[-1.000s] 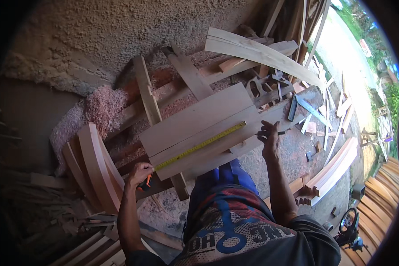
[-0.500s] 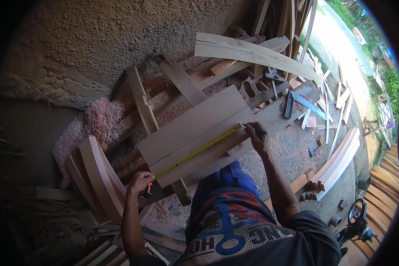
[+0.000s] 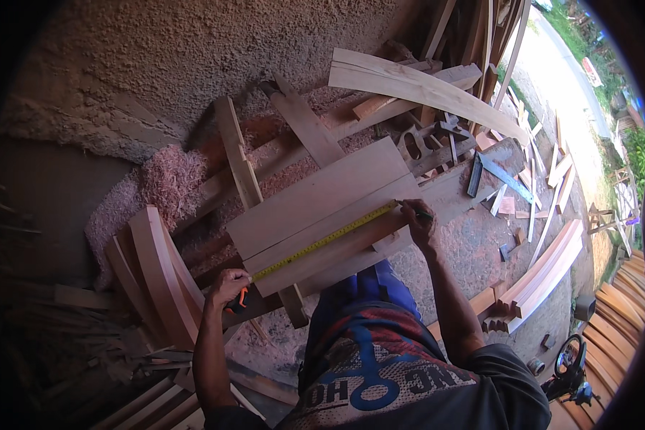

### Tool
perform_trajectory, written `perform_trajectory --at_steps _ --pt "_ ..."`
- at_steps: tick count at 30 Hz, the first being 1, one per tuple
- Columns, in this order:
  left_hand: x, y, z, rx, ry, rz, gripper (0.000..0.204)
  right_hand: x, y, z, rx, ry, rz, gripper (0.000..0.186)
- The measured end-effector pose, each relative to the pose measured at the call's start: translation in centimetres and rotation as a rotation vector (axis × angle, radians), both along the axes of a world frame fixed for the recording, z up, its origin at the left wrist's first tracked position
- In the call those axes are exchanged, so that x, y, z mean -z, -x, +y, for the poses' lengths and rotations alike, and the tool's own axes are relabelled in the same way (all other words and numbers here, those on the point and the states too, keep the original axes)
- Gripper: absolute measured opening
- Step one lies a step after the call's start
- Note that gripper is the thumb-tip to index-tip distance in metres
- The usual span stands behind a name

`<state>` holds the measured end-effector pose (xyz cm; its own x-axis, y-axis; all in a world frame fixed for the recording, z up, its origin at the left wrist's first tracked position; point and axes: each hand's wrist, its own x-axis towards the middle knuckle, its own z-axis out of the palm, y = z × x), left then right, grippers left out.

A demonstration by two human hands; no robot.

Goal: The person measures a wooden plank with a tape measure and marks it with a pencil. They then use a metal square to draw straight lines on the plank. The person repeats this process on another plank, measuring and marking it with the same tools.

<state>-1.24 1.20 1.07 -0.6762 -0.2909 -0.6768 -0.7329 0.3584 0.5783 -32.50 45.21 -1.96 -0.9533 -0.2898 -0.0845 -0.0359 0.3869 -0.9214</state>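
Observation:
A yellow tape measure blade (image 3: 322, 241) lies stretched lengthwise along two pale boards (image 3: 315, 197) side by side on the makeshift bench. My left hand (image 3: 229, 285) grips the orange-and-black tape case (image 3: 238, 301) at the boards' left end. My right hand (image 3: 421, 226) is at the blade's other end, closed on a dark pencil-like tool whose tip is at the blade's end.
A try square (image 3: 502, 175), hand saw (image 3: 413, 145) and curved board (image 3: 408, 86) lie on the bench by a rough wall (image 3: 193, 43). Curved pieces are stacked left (image 3: 161, 272) and right (image 3: 541, 261). Shavings (image 3: 166, 179) lie at left; a scooter (image 3: 570, 365) stands lower right.
My right hand has moved left and up from beside the boards to the far end of the tape blade. My left hand stays on the tape case.

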Motion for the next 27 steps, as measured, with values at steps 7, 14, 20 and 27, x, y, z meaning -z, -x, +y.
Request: perform_trajectory --at_steps 7,14,20,27 --pt "0.29 0.09 -0.09 0.022 0.001 0.005 0.021 0.30 0.25 0.14 -0.013 -0.030 0.023 0.025" --pt "-0.22 0.38 0.08 0.014 0.003 -0.006 0.020 0.66 0.38 0.14 -0.031 -0.017 0.066 0.021" --pt "0.06 0.05 -0.05 0.009 -0.007 -0.019 0.020 0.45 0.14 -0.12 -0.029 -0.002 0.061 0.019" --pt "0.28 -0.07 -0.13 -0.007 -0.026 -0.010 0.020 0.23 -0.06 -0.13 -0.004 -0.031 0.052 0.018"
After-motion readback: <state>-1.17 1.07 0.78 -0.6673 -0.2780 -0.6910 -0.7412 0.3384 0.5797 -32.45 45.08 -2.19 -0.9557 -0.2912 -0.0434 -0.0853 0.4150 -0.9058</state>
